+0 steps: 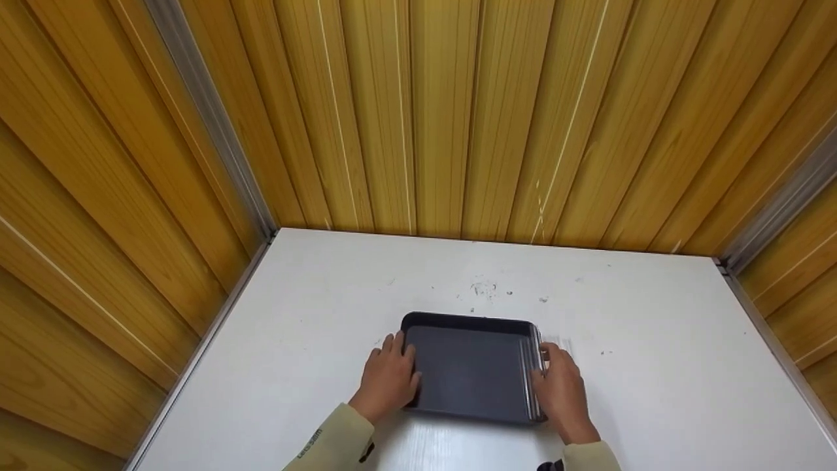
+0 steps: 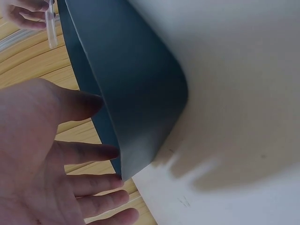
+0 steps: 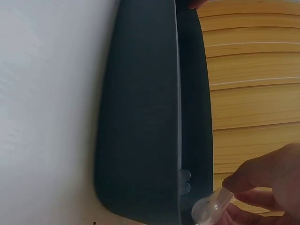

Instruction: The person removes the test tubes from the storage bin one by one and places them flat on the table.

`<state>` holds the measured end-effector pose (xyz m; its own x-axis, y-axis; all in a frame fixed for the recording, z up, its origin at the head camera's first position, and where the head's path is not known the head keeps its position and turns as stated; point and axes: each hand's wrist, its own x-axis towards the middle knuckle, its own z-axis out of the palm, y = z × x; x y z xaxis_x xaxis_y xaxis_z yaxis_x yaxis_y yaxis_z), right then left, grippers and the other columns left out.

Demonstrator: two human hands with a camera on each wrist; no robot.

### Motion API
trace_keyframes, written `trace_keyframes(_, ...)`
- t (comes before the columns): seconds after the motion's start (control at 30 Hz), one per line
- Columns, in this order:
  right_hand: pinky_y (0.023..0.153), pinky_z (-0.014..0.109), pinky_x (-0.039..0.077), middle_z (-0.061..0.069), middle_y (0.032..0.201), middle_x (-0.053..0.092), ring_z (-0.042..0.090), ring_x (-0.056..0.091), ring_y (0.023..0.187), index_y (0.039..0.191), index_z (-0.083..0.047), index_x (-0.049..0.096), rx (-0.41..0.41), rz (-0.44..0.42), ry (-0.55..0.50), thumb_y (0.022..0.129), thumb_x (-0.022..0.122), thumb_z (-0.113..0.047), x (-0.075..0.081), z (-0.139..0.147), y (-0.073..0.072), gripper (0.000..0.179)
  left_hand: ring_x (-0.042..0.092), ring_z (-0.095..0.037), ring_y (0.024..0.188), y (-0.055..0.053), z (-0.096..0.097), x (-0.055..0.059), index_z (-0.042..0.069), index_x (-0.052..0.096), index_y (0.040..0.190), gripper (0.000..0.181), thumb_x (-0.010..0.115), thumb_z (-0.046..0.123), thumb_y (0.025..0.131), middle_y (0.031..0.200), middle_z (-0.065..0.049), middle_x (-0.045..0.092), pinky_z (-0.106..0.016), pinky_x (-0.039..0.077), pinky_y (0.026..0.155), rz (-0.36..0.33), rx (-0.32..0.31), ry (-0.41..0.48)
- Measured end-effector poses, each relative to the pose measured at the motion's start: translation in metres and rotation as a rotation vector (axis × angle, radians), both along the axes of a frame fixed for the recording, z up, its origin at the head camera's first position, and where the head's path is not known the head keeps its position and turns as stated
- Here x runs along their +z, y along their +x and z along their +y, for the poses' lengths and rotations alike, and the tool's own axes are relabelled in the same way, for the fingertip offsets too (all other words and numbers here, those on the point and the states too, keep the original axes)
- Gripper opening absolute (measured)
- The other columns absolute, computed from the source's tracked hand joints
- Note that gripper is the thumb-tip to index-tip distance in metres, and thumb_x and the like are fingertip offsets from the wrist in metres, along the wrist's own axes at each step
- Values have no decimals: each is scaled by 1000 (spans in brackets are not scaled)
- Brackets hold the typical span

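Note:
A dark grey rectangular tray [image 1: 464, 373] lies on the white table between both hands. My left hand [image 1: 387, 379] rests at its left wall, fingers fairly straight and thumb over the rim. In the left wrist view the left fingertips [image 2: 112, 152] reach the rim. My right hand [image 1: 562, 389] is at the tray's right wall. It pinches a clear test tube [image 3: 211, 209] with a rounded end, close over the rim in the right wrist view. Inside the tray, along its right side, lie several clear test tubes [image 1: 528, 379]; two rounded ends show beyond the rim in the right wrist view.
The white table [image 1: 314, 366] has dark scuff marks behind the tray. Yellow wood-patterned panels [image 1: 438, 118] stand at the back and on both sides, with grey metal posts [image 1: 216, 124] in the corners.

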<state>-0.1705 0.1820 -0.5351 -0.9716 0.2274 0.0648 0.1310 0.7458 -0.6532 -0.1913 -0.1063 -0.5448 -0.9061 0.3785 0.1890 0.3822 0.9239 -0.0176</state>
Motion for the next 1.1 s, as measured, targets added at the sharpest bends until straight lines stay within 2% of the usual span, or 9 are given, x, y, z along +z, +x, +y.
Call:
trace_keyframes(0.4, 83, 49, 51, 26, 118, 58, 34, 64, 99, 130, 6, 51, -40, -29, -3, 85, 57, 3, -3, 14, 0, 46, 51, -32, 126, 0, 0, 0, 6, 58, 131, 52, 63, 38, 91, 139, -20, 51, -44, 50, 91, -6, 13, -33)
trace_keyframes(0.9, 82, 52, 49, 30, 116, 58, 41, 61, 100, 128, 8, 51, -64, -19, 20, 85, 58, 2, -5, 28, 4, 44, 52, -35, 125, -1, 0, -1, 5, 58, 130, 52, 64, 38, 91, 137, -23, 51, -46, 50, 89, 1, 15, -4)
trace_keyframes(1.1, 83, 54, 48, 31, 116, 58, 44, 59, 102, 129, 9, 50, -72, -34, 18, 84, 58, 2, -7, 35, 5, 45, 53, -33, 124, -1, 0, -1, 5, 60, 127, 50, 65, 38, 90, 135, -22, 53, -45, 51, 87, 44, 8, -28)
